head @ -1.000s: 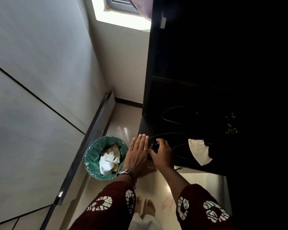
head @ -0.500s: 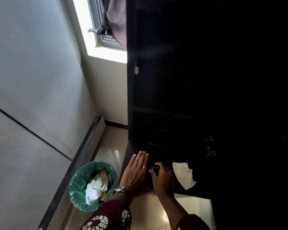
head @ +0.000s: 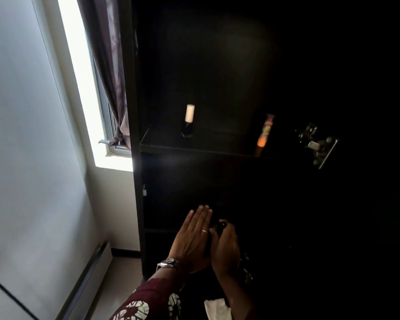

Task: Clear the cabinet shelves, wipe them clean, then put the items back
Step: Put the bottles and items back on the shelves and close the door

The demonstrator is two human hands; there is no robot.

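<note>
Cabinet shelves (head: 217, 65) fill the view from 12 to 4 o'clock, dark and open-fronted. A second ago the head camera looked down at the floor and a green bin. It has since tipped upward: the bin has dropped out of sight and the upper shelf (head: 194, 148) has come into view just above centre.

Two things stand on that shelf: a white-capped bottle (head: 189, 118) at about 12 o'clock and an orange tube (head: 265, 135) at about 2 o'clock, well apart. A metal hinge (head: 316, 144) sits farther toward 3 o'clock.

Both hands have risen with the view and now hang at about 6 o'clock, in front of a lower compartment. The left hand (head: 191, 241) is flat, its fingers straight and together, the palm turned toward the other hand and holding nothing; a wristwatch (head: 169, 263) shows at its wrist. The right hand (head: 226, 250) is curled round a small dark item (head: 222, 225), whose rounded top shows above the knuckles. It is too dark to say what it is. The two hands touch or nearly touch; I cannot tell which.

A white cloth (head: 217, 307) lies at the very bottom edge, below the right forearm, and neither hand has it.

Since the item has stayed in the grip while the hands lifted, the step looks like carrying one piece between shelves, probably putting it back. That is only a guess. With two things already standing above, the refill seems begun rather than finished.
</note>
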